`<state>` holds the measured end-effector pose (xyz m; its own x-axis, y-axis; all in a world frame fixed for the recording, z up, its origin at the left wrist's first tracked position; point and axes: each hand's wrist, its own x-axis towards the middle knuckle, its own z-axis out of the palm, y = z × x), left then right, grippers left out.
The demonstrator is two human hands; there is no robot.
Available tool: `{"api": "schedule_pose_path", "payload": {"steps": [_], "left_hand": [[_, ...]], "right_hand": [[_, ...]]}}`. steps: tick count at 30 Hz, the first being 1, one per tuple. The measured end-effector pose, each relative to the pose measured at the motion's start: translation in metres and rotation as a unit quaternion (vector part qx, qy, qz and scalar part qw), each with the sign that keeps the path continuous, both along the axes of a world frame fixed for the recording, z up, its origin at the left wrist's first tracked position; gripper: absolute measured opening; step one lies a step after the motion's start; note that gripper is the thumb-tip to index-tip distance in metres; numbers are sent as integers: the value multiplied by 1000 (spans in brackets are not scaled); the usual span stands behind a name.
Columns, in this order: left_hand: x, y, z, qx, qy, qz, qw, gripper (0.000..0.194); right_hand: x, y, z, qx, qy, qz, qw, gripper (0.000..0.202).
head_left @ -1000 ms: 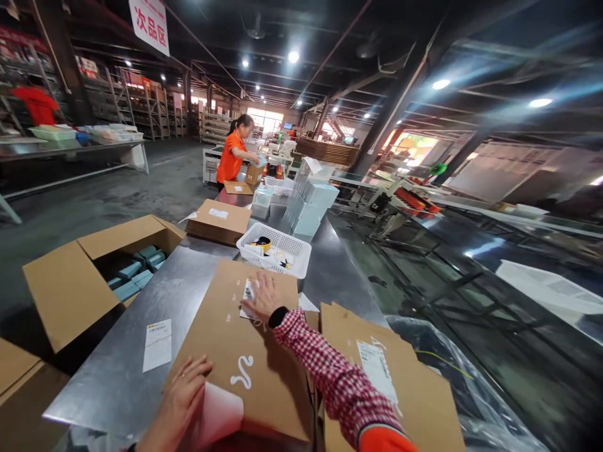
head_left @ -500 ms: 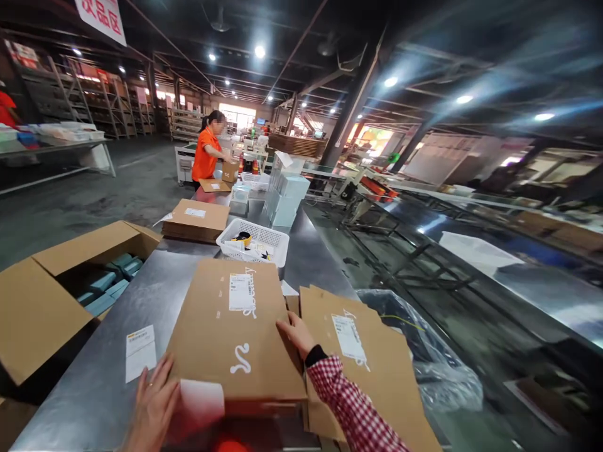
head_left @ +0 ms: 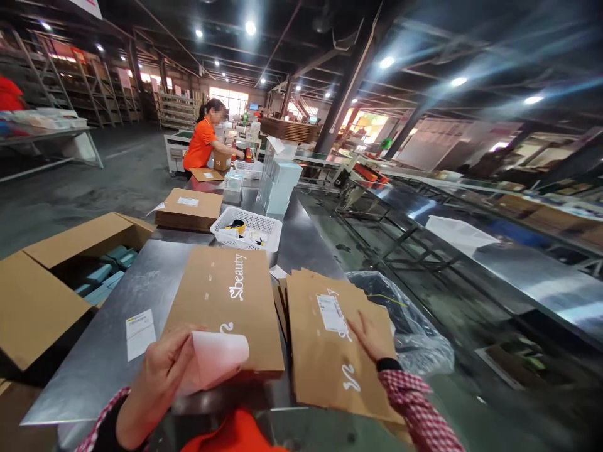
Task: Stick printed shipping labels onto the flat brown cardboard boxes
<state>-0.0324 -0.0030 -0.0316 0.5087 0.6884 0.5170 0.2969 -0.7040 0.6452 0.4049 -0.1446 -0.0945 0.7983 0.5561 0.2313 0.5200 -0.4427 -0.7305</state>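
Observation:
A curled white sheet is pinched in my left hand, over the near left corner of a flat cardboard stack. The top carton of that stack reads "beauty" and shows no label. On the right, my right hand lies with fingers spread on another pile of flat cartons, beside a white label on its top carton. A separate label rests on the metal table at the left.
An open box with teal packs stands at the left. Beyond the stacks are a white basket, flat cartons and pale blue boxes. Plastic wrap hangs at the right. A person in orange stands farther back.
My left hand has lifted the white sheet. My right hand has moved right, from the middle stack onto the right pile. The labelled carton atop the middle stack now lies on the right pile.

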Motion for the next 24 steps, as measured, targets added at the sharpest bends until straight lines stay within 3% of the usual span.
{"api": "schedule_pose_path", "payload": {"steps": [1,2,4,5,6,8,11,14,16,17,20,24], "left_hand": [[2,-2,5,1,-2,-1,1000,35],[3,-2,8,-2,-2,1,1000,36],[3,2,9,-5,0,21,1000,40],[2,6,7,-7,7,41,999,42],[-1,13,4,-8,15,69,997,43],[-9,25,-3,4,29,137,990,43],[-20,29,-18,63,13,211,975,50],[-19,9,-33,82,8,107,991,58],[-12,-7,-41,29,1,33,999,52],[-7,-13,-44,-8,-10,24,1000,45],[3,-18,-51,-82,-61,61,993,30],[6,-11,-54,-101,-82,100,987,34]], "right_hand": [[-32,14,1,10,26,63,998,61],[-68,29,2,57,94,202,973,71],[-141,56,5,97,194,479,851,94],[-174,66,7,110,221,542,803,96],[-200,73,10,113,246,574,773,83],[-233,80,14,130,268,573,763,69],[-244,80,14,159,267,536,784,74],[-239,81,13,150,235,535,798,57],[-240,84,14,135,204,533,810,40],[-241,85,17,128,186,531,817,35],[-245,90,29,101,111,529,836,27],[-250,99,41,104,62,508,853,14]]}}
